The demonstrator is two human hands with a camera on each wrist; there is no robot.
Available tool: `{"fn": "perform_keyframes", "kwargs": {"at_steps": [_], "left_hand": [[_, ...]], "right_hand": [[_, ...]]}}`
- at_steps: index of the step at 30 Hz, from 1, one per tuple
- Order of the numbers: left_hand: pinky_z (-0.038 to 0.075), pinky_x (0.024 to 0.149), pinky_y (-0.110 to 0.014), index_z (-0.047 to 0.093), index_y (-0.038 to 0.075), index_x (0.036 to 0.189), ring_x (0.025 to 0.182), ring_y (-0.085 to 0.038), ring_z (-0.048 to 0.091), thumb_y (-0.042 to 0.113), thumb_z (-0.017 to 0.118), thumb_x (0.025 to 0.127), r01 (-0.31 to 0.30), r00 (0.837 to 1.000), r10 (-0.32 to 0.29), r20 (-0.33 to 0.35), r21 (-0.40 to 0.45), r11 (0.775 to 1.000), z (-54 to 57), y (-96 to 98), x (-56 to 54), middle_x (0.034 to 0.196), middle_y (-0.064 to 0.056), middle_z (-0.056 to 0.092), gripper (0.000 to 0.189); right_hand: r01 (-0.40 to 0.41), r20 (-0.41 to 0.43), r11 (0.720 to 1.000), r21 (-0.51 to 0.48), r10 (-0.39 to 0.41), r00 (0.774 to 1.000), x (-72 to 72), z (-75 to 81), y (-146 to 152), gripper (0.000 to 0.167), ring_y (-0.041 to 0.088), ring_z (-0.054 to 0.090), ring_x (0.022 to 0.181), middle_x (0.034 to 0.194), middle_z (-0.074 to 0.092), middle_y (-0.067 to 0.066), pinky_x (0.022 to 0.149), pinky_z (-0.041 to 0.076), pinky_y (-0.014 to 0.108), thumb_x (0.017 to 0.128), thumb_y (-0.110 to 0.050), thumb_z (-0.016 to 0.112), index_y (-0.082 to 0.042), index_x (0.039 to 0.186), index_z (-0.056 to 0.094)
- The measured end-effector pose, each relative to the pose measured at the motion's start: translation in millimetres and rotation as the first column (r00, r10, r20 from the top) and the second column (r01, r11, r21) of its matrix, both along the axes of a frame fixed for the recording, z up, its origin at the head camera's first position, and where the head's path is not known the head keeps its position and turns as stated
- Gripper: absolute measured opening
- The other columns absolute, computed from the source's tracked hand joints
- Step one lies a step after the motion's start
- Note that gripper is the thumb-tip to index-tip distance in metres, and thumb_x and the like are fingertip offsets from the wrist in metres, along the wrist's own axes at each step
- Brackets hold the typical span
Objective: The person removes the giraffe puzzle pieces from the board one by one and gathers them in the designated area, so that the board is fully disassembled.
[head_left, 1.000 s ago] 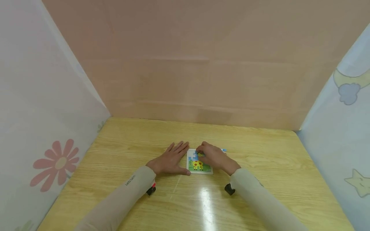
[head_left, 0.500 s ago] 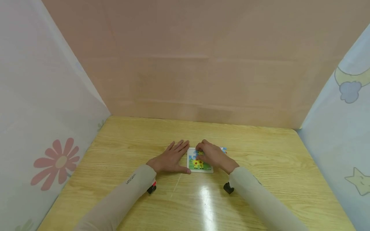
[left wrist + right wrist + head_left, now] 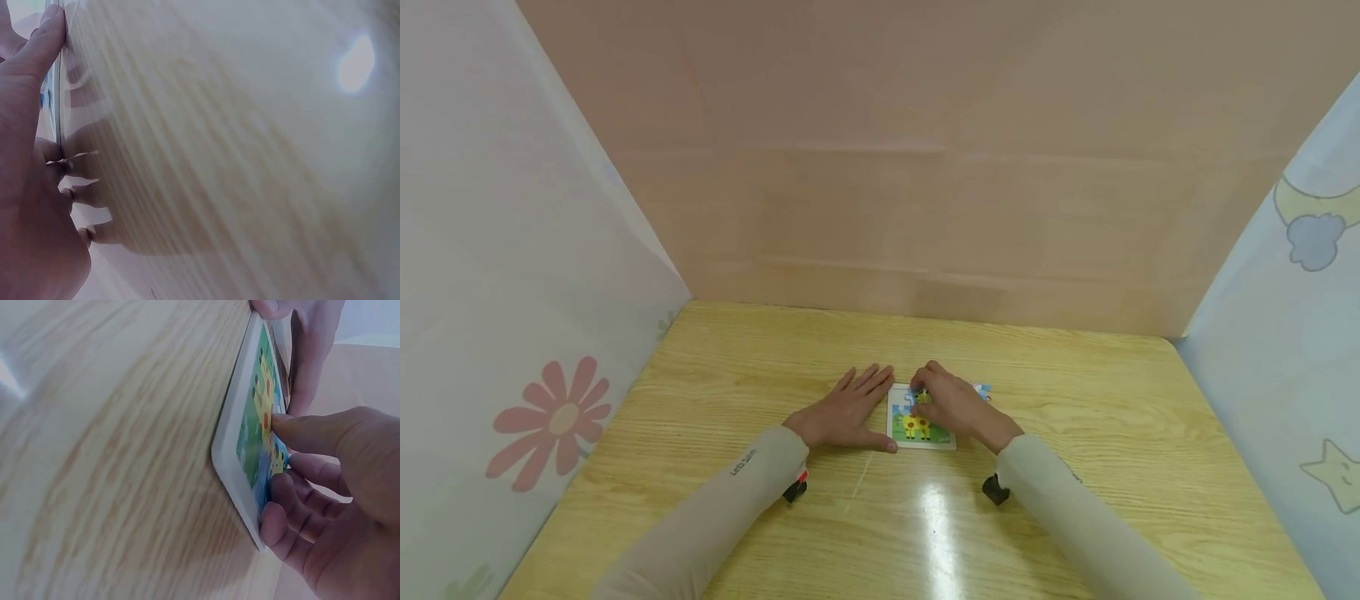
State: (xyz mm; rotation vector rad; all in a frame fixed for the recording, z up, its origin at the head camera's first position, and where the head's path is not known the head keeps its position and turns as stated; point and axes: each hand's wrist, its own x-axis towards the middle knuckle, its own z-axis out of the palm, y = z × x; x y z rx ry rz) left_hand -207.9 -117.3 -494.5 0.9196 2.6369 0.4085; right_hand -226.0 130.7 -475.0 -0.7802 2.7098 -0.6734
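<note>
A small jigsaw puzzle board (image 3: 917,445) with a white border lies flat on the wooden table, showing a yellow, red-spotted giraffe on green and blue. Part of its upper left is white. My left hand (image 3: 844,415) rests along the board's left side with fingers spread and the thumb at its lower left corner. Over the upper right of the board, my right hand (image 3: 955,404) pinches a puzzle piece (image 3: 922,397) bearing the giraffe's head, between thumb and fingers. In the right wrist view, the thumb of that hand (image 3: 350,481) touches the picture; the other fingers curl at the board's far side.
Beyond my right hand, a blue and white puzzle piece (image 3: 982,391) lies on the table (image 3: 760,358), partly hidden. A brown wall sheet (image 3: 880,208) rises behind, with patterned white sheets on both sides.
More of the giraffe-head piece shows under my right fingers, and it has shifted slightly on the board. My left hand stays in place beside the board.
</note>
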Motion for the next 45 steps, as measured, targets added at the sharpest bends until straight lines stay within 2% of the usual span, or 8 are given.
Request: {"fn": "perform_keyframes", "kwargs": {"at_steps": [6,10,23,29,33,38,45], "left_hand": [[0.001,0.137,-0.059,0.009,0.009,0.172,0.171,-0.029,-0.001,0.075,0.062,0.095,0.0,1.0,0.0,0.001,0.008,1.0,1.3,0.7,0.0,0.183,-0.005,0.001,0.115],[0.001,0.137,-0.058,0.008,0.009,0.173,0.171,-0.028,-0.001,0.075,0.062,0.095,-0.002,1.0,0.002,0.001,0.005,1.0,2.1,0.6,1.6,0.183,-0.004,0.001,0.115],[0.002,0.137,-0.058,0.009,0.009,0.172,0.171,-0.029,-0.001,0.075,0.061,0.095,-0.002,1.0,0.002,-0.007,-0.002,1.0,1.4,0.4,1.9,0.183,-0.004,0.001,0.115],[0.001,0.137,-0.058,0.009,0.009,0.172,0.171,-0.028,-0.001,0.076,0.061,0.095,-0.001,1.0,0.001,-0.007,-0.002,1.0,1.0,0.7,1.9,0.183,-0.004,0.001,0.115],[0.001,0.137,-0.057,0.008,0.009,0.173,0.171,-0.027,-0.002,0.076,0.061,0.095,-0.004,1.0,0.004,-0.005,-0.006,1.0,0.0,0.5,2.0,0.183,-0.003,0.0,0.115],[0.0,0.137,-0.057,0.008,0.009,0.173,0.171,-0.027,-0.002,0.076,0.061,0.095,-0.003,1.0,0.003,-0.009,-0.002,1.0,-0.8,0.5,1.8,0.183,-0.003,0.0,0.115],[0.001,0.137,-0.058,0.009,0.009,0.173,0.171,-0.027,-0.001,0.075,0.062,0.095,-0.003,1.0,0.003,-0.009,0.008,1.0,-1.8,0.4,0.9,0.183,-0.003,0.001,0.115]], "right_hand": [[-0.001,0.006,1.0,-0.002,0.001,1.0,-0.1,1.5,0.5,0.04,0.018,0.063,0.104,0.127,0.06,0.007,0.094,0.058,0.045,0.1,-0.025,0.077,-0.007,0.134,0.067],[-0.014,-0.001,1.0,-0.008,0.014,1.0,-1.5,-1.2,1.6,0.038,0.016,0.06,0.099,0.128,0.06,0.008,0.091,0.057,0.044,0.101,-0.024,0.075,-0.007,0.134,0.069],[-0.006,-0.055,0.998,-0.069,0.002,0.999,-2.2,-8.3,4.6,0.026,0.027,0.069,0.116,0.123,0.066,0.007,0.101,0.057,0.05,0.105,-0.013,0.068,-0.01,0.131,0.07],[0.024,0.005,0.994,-0.108,-0.023,1.0,-3.3,-7.2,4.9,0.025,0.031,0.071,0.122,0.129,0.075,0.01,0.105,0.057,0.054,0.105,-0.011,0.066,-0.008,0.129,0.07],[0.056,0.044,0.992,-0.112,-0.051,0.998,-4.0,-6.8,6.9,0.018,0.024,0.073,0.112,0.125,0.077,0.009,0.1,0.058,0.049,0.106,-0.013,0.065,-0.012,0.123,0.071],[0.069,0.061,0.992,-0.11,-0.063,0.996,-4.1,-4.1,8.6,0.014,0.015,0.067,0.094,0.119,0.077,0.007,0.09,0.058,0.042,0.106,-0.013,0.065,-0.013,0.119,0.071],[0.059,0.046,0.994,-0.09,-0.055,0.997,-4.9,-4.6,7.9,0.014,0.013,0.066,0.089,0.12,0.077,0.008,0.085,0.057,0.038,0.106,-0.012,0.064,-0.013,0.118,0.07]]}}
